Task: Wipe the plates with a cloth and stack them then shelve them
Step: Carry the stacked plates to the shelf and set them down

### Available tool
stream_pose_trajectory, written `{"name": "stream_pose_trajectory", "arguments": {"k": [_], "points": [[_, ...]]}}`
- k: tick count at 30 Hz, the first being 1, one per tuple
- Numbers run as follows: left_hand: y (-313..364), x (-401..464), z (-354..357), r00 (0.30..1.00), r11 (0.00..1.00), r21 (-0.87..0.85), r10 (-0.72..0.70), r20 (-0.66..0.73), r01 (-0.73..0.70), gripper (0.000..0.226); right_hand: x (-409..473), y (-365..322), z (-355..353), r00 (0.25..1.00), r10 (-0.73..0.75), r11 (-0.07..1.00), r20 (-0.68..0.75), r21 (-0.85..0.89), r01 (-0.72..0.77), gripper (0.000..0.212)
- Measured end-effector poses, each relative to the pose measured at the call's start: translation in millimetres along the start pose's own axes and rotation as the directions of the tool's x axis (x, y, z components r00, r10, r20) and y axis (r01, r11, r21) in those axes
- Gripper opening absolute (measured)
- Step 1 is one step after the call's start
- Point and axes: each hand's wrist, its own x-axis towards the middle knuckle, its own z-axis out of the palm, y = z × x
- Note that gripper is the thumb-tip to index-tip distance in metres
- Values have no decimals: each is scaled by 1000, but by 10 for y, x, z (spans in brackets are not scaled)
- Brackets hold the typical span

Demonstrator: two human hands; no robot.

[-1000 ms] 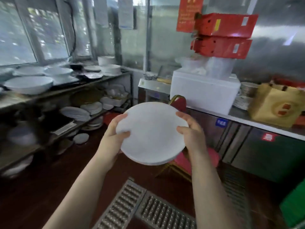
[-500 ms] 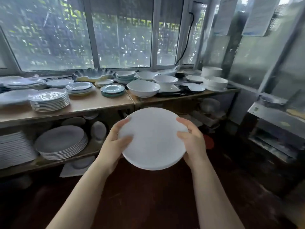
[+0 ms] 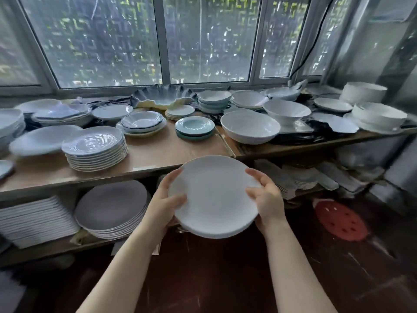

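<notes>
A small stack of white round plates [image 3: 214,195] hangs in the air in front of a wooden shelf [image 3: 158,154]. My left hand [image 3: 165,204] grips the stack's left rim, thumb on top and fingers underneath. On the right rim my right hand [image 3: 266,197] holds it the same way. The stack sits just before the shelf's front edge, at about the height of the top board. No cloth is in view.
The top board carries a tall stack of white plates [image 3: 96,150], a big white bowl [image 3: 249,127], teal plates [image 3: 195,128] and many other dishes. Grey plates [image 3: 112,205] and white square plates [image 3: 33,219] fill the lower shelf. A red round thing [image 3: 339,220] lies on the dark floor.
The view has swung left from the steel counter to the shelves under the window and drawn nearer. Both hands keep the same grip on the plate stack.
</notes>
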Motion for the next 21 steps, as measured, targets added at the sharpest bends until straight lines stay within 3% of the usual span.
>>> {"name": "stream_pose_trajectory", "arguments": {"k": [10,17,21], "points": [[-196,1852,-790,964,995,49,-71,-258,86,72,2064,682,1199,975,126,989,181,-106,-108,50],[-360,2773,-1447,892,983,-34,-178,-415,181,66,3061,1217,2043,906,305,949,293,-172,-264,58],[-599,3341,-1748,841,968,-56,-241,-485,245,67,3550,1543,2373,896,341,919,286,-303,-253,56]]}}
